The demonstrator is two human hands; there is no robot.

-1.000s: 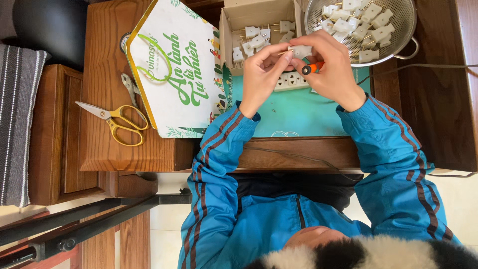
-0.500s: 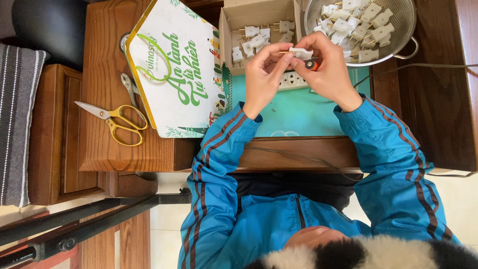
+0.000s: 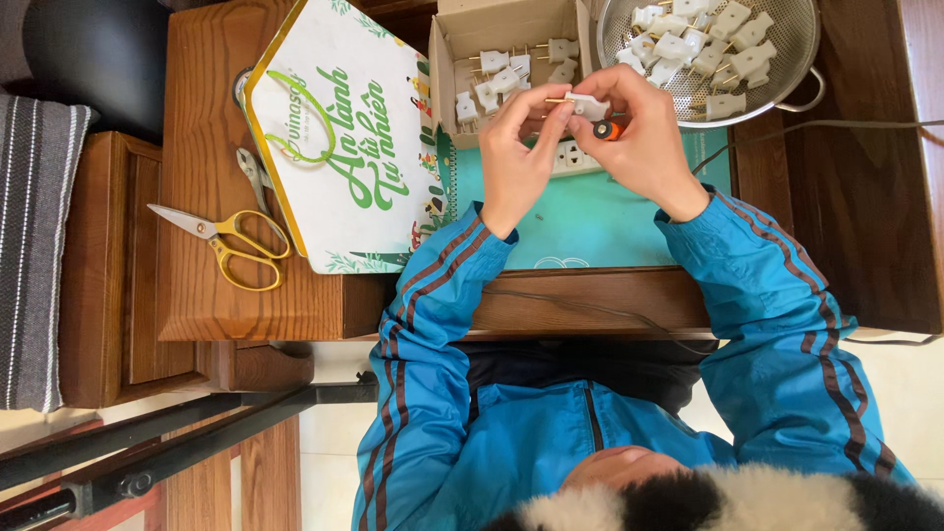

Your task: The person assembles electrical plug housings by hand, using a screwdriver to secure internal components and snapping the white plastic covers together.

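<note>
Sleeves: blue with dark stripes, forearms resting at the near desk edge [image 3: 590, 305], elbows spread, wrists angled inward so both hands meet over the centre.
Left hand [image 3: 516, 152]: closed in a pinch on the white plug [image 3: 587, 105], thumb and fingers gripping its prong end, likely to steady it; brass prongs pointing left past the fingertips.
Right hand [image 3: 644, 147]: curled around an orange-handled screwdriver [image 3: 608, 129], fingertips also touching the plug body; tool tucked under the palm, tip hidden, so contact with a screw cannot be told.
Plug: held up between both hands, above the white power strip [image 3: 572, 157] and the teal mat [image 3: 600, 221], close in for fine work.
Cardboard box [image 3: 447, 59]: just beyond the left hand, holding several like white plugs, within short reach.
Metal colander [image 3: 801, 59]: beyond the right hand, filled with more plugs, kept apart from the box.
Green-lettered white board [image 3: 339, 138]: lying left of the mat.
Yellow scissors [image 3: 231, 246]: on the side table, well apart, next to pliers [image 3: 254, 172].
</note>
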